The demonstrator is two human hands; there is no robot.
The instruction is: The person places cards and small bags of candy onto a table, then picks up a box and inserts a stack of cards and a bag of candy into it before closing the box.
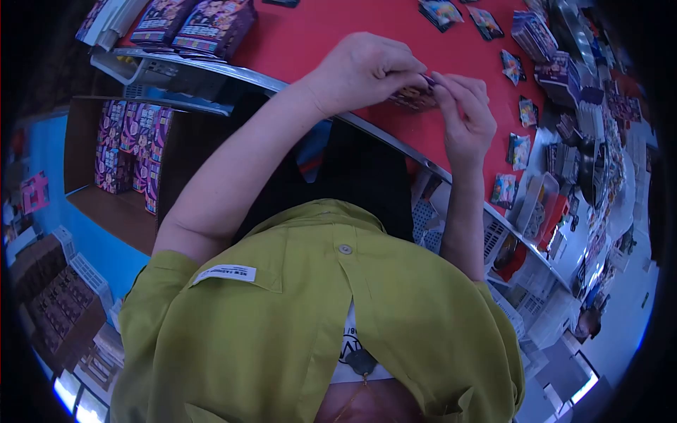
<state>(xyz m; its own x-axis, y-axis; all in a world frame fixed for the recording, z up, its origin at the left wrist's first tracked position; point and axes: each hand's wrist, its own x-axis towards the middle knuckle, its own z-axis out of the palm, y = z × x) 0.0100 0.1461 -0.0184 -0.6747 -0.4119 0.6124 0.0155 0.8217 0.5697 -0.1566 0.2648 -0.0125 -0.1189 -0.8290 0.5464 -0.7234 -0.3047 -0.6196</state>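
Note:
Over the red table top, both of my hands meet at a small purple printed box. My left hand pinches its upper edge, with thumb and fingers closed. At the box's other end, the fingers of my right hand are pressed together on its edge. The box is partly hidden behind my fingers. Small colourful packets, such as one at the right table edge and another above it, lie along the right side of the table.
Stacks of purple printed packs stand at the upper left, and more purple packs at the upper right. An open cardboard carton with printed boxes is left of my body. A clear plastic bin sits at the right.

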